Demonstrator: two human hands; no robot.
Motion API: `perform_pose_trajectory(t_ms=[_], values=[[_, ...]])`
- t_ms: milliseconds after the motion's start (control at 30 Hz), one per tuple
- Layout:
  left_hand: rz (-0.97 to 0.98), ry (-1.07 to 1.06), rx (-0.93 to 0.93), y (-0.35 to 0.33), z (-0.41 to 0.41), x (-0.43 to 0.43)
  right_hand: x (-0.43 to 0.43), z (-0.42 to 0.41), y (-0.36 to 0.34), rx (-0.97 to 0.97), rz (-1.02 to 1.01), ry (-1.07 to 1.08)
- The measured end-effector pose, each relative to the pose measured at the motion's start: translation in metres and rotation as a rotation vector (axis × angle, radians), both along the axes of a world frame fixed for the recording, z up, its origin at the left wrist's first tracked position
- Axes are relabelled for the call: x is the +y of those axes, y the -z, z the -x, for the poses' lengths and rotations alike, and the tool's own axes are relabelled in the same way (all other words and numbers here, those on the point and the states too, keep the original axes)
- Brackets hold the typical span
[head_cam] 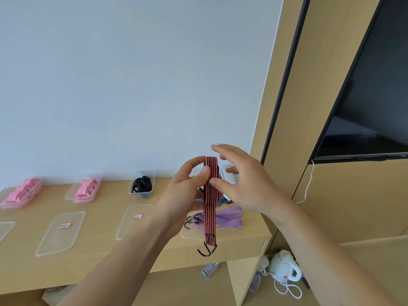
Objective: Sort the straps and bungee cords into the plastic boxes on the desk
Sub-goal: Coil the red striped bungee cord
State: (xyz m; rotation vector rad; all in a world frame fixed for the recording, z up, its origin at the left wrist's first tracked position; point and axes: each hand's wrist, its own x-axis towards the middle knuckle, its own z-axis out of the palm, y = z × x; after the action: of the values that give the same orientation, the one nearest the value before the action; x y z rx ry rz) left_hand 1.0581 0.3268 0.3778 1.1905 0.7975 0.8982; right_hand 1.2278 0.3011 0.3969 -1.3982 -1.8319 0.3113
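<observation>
Head view: the left hand (187, 186) pinches a folded red-and-black bungee cord (210, 195) in the air above the desk (106, 257), hooks hanging down. The right hand (240, 180) is spread, thumb touching the cord. Step in hand, by judgement: folding the cord compactly. Next: carry it to its matching box; the purple cords (223, 218) lie on a lid below, unsorted.

Matt wooden desk (106, 257), clear plastic boxes (141, 184)
</observation>
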Motion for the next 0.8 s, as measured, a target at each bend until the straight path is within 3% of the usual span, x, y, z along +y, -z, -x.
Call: perform_pose_trajectory(t_ms=[133, 267, 500, 800], values=[[0.018, -0.033, 0.023, 0.001, 0.0, 0.001, 0.002, 0.001, -0.007, 0.025, 0.143, -0.04], [0.06, -0.024, 0.044, -0.001, 0.001, 0.0, 0.004, 0.001, -0.009, 0.124, 0.116, -0.016], [0.146, 0.053, 0.126, 0.003, 0.003, -0.003, 0.006, 0.001, -0.006, 0.18, -0.039, 0.038], [0.176, 0.07, 0.139, 0.007, 0.0, -0.006, 0.008, 0.007, 0.003, 0.102, -0.313, 0.064]])
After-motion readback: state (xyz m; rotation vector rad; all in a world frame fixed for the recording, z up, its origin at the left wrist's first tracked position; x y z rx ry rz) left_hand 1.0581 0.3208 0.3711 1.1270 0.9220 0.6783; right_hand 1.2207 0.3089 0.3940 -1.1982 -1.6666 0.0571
